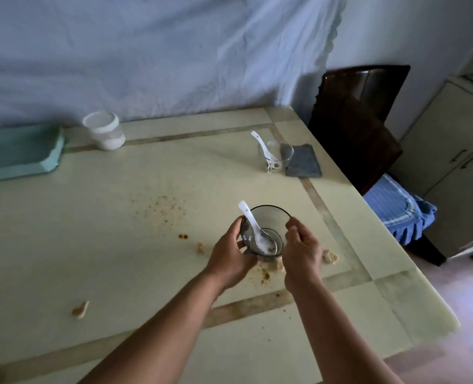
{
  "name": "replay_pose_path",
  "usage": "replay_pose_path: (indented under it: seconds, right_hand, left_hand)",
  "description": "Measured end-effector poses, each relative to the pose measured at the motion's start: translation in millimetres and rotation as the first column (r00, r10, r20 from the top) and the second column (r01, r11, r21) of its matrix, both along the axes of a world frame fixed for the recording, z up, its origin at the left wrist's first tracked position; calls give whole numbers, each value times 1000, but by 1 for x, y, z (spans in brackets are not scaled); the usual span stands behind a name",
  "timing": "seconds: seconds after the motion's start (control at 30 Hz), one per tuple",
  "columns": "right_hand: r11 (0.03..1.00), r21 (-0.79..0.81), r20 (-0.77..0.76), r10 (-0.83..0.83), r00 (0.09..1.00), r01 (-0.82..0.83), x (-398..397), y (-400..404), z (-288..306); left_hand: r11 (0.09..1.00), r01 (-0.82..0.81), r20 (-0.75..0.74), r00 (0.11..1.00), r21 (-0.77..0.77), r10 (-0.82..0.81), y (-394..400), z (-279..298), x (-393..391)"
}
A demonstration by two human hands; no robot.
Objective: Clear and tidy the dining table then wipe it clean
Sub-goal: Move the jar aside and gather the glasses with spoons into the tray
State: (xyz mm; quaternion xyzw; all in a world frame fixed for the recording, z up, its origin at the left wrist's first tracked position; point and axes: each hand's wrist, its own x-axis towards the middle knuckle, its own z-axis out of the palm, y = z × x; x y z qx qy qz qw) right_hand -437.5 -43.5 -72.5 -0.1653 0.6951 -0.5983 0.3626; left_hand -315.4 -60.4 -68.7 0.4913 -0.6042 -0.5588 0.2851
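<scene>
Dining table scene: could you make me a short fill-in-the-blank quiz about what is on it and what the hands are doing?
1. Both hands, left hand and right hand, hold a glass cup with a white ____ inside.
2. The second glass cup stands beside a folded grey ____.
3. The white jar stands next to a teal ____.
4. Scattered on the table are food ____.

Missing words: spoon; cloth; tray; crumbs

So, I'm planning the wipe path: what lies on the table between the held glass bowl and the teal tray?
In the head view, a scatter of fine brown crumbs lies between the clear glass bowl and the teal rectangular tray; otherwise bare tabletop.
</scene>
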Motion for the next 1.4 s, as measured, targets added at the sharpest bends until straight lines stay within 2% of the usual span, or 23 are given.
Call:
replay_pose_path:
  seconds: [0.33,0.47,0.8,1.0,1.23,1.4]
  right_hand:
    - [983,-18,-35,185,982,-185,173,-84,34]
    - [950,7,-133,309,942,-311,241,-118,41]
    - [861,-50,-149,495,856,-506,408,-216,80]
    - [767,-37,-140,630,764,-640,483,-281,95]
    - [617,-13,-173,773,610,-786,555,-355,74]
    - [551,46,-180,825,535,-833,590,-394,58]
  left_hand:
    - [983,-182,-19,983,-38,181,-69,31,176]
    - [964,-258,3,966,-59,259,-94,39,248]
    - [861,-490,3,869,-137,495,-173,67,411]
    - [796,-588,-74,809,-148,584,-227,76,485]
    - [734,-658,-38,748,-168,662,-290,62,556]
    - [667,-732,-24,676,-140,736,-333,34,584]
